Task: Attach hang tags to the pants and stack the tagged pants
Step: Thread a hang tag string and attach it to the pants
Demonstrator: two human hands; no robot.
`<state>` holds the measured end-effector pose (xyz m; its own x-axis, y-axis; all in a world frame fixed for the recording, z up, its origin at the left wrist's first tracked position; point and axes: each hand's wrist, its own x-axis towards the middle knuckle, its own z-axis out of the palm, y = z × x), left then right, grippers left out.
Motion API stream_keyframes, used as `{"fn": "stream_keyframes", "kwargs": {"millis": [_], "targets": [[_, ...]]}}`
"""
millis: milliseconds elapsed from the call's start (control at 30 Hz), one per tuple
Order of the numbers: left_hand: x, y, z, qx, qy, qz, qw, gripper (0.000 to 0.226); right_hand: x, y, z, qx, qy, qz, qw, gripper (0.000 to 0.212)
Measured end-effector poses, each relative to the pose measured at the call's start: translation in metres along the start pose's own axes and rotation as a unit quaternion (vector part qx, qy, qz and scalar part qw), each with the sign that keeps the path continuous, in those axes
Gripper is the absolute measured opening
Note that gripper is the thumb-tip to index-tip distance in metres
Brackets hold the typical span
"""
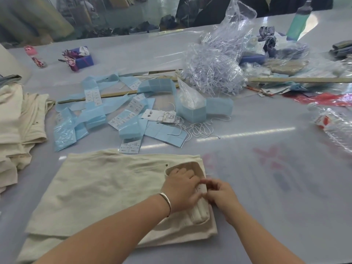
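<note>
both hands (182, 189) (222, 195) pinching waistband (200, 206) of folded cream pants (106, 191), near tabletop (266, 187); hang tags (152, 115) far behind.

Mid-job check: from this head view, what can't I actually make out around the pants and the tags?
- Head view: what the left hand and right hand pinch at the waistband of the folded pants; the fingers cover it.
- Head view: print on the hang tags; too small.
- Head view: how many pants are in the stack; the left edge cuts it off.
- Head view: background beyond the table; blurred.
</note>
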<state>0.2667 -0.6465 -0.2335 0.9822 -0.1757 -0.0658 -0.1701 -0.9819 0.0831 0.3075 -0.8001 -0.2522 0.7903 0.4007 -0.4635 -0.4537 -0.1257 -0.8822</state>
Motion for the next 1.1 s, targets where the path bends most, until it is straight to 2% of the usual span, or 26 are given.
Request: {"fn": "stream_keyframes", "kwargs": {"millis": [67, 133, 233, 333, 467, 600, 667, 733, 767, 833, 1100], "targets": [[0.002, 0.001, 0.006, 0.004, -0.014, -0.086, 0.996, 0.048, 0.002, 0.001, 0.001, -0.043, 0.019, -0.009, 0.999, 0.041], [0.003, 0.001, 0.008, -0.011, -0.011, -0.122, 0.992, 0.054, 0.004, 0.001, 0.004, -0.096, 0.029, -0.025, 0.995, 0.032], [0.001, 0.008, 0.008, -0.027, -0.031, -0.156, 0.987, 0.058, 0.011, -0.002, 0.010, -0.217, 0.047, -0.058, 0.973, 0.006], [0.000, 0.020, 0.012, -0.032, -0.048, -0.223, 0.973, 0.063, 0.018, -0.007, 0.017, -0.370, 0.051, -0.067, 0.925, 0.011], [0.000, 0.023, 0.011, -0.016, -0.066, -0.257, 0.964, 0.058, 0.021, -0.017, 0.018, -0.432, 0.021, -0.048, 0.900, 0.018], [-0.002, 0.025, 0.013, -0.021, -0.064, -0.255, 0.964, 0.051, 0.018, -0.017, 0.013, -0.339, 0.010, -0.041, 0.940, 0.026], [-0.001, 0.017, 0.007, -0.085, -0.047, -0.252, 0.963, 0.044, 0.015, -0.018, 0.010, -0.249, 0.008, -0.011, 0.968, 0.024], [-0.002, 0.003, -0.002, -0.187, -0.022, -0.231, 0.955, 0.027, 0.010, -0.022, 0.005, -0.108, -0.026, 0.046, 0.993, 0.021], [-0.005, -0.004, -0.006, -0.229, -0.014, -0.216, 0.949, 0.020, 0.008, -0.025, 0.002, -0.049, -0.047, 0.076, 0.995, 0.020], [-0.015, -0.015, -0.009, -0.275, 0.000, -0.192, 0.942, 0.026, 0.003, -0.029, -0.001, 0.010, -0.061, 0.115, 0.991, 0.018], [-0.040, -0.026, -0.008, -0.351, 0.081, -0.194, 0.913, 0.035, -0.024, -0.019, 0.010, 0.092, -0.037, 0.161, 0.982, 0.026]]}}
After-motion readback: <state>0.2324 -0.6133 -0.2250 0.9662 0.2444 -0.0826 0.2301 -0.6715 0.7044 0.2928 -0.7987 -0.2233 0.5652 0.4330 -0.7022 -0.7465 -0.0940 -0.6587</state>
